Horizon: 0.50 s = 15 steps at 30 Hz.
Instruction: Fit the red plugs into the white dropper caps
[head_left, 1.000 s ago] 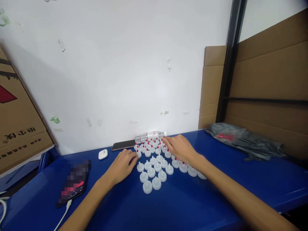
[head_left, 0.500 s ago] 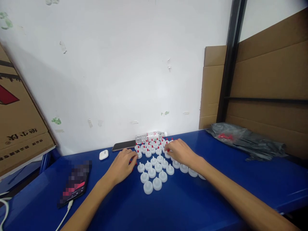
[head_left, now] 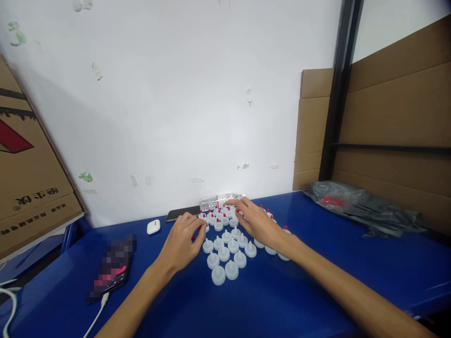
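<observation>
Many white nozzle caps (head_left: 223,253) stand upright in a cluster on the blue table (head_left: 211,310). The front ones have bare tips, while those at the back and right, such as one white cap (head_left: 218,225), carry small red tips. At the cluster's left edge is my left hand (head_left: 185,237), its thumb and forefinger pinched together; what they hold, if anything, is hidden. A small red tip (head_left: 193,238) shows beneath it. Over the rear of the cluster, my right hand (head_left: 259,223) reaches with fingers stretched and apart, hiding some caps below.
Behind the caps lies a clear water bottle (head_left: 211,203), beside a dark phone (head_left: 181,213). A white earbud case (head_left: 153,227) and a charging phone (head_left: 112,272) are to the left. A grey plastic bag (head_left: 369,211) with red pieces lies right, near cardboard (head_left: 312,126).
My right hand has shifted left and its fingers have spread over the rear caps. Red-tipped caps on the right have come into sight. My left hand stays near the cluster's left edge.
</observation>
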{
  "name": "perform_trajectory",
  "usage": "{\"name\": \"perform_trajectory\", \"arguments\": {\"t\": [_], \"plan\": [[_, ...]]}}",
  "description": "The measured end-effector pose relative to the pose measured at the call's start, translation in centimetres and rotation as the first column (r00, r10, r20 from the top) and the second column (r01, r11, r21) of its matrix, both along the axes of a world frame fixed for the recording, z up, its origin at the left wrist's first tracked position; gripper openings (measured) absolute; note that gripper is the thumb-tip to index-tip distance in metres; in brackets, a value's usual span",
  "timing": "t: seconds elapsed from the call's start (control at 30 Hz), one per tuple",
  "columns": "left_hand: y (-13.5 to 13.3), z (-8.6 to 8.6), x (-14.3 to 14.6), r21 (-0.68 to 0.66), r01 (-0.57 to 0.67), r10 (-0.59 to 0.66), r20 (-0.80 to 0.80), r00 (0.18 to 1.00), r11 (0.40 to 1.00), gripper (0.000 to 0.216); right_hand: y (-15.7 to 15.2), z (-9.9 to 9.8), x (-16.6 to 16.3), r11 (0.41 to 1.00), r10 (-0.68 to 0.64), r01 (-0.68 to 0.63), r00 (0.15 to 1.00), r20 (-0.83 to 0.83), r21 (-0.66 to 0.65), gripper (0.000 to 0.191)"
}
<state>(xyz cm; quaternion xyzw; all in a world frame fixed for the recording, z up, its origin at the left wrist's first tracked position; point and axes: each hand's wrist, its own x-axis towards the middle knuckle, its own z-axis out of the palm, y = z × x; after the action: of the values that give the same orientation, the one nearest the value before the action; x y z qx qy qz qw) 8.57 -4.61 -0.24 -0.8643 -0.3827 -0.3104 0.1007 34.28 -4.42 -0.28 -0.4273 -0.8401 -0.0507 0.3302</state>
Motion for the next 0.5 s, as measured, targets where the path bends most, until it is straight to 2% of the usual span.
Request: {"name": "perform_trajectory", "arguments": {"t": [0.1,0.27,0.37,0.5], "plan": [[-0.7,0.2,0.7,0.099,0.051,-0.055,0.033,0.998,0.994,0.019,-0.1,-0.2,-0.3,0.997,0.077,-0.077,0.997,-0.022,-0.003,0.051],[-1.4,0.1,1.6,0.183,0.142,-0.147,0.015,0.989,0.973,0.017,-0.5,0.2,-0.7,0.983,0.183,-0.183,0.982,-0.046,0.016,0.056],[-1.4,-0.1,1.9,0.217,0.167,-0.168,-0.017,0.986,0.962,0.025,-0.9,0.5,-1.0,0.975,0.198,-0.198,0.98,0.005,0.102,0.058],[-1.2,-0.5,2.0,0.27,0.187,-0.165,-0.102,0.981,0.944,0.035,-1.2,0.3,-1.6,0.926,0.239,-0.264,0.963,0.125,0.27,0.06]]}}
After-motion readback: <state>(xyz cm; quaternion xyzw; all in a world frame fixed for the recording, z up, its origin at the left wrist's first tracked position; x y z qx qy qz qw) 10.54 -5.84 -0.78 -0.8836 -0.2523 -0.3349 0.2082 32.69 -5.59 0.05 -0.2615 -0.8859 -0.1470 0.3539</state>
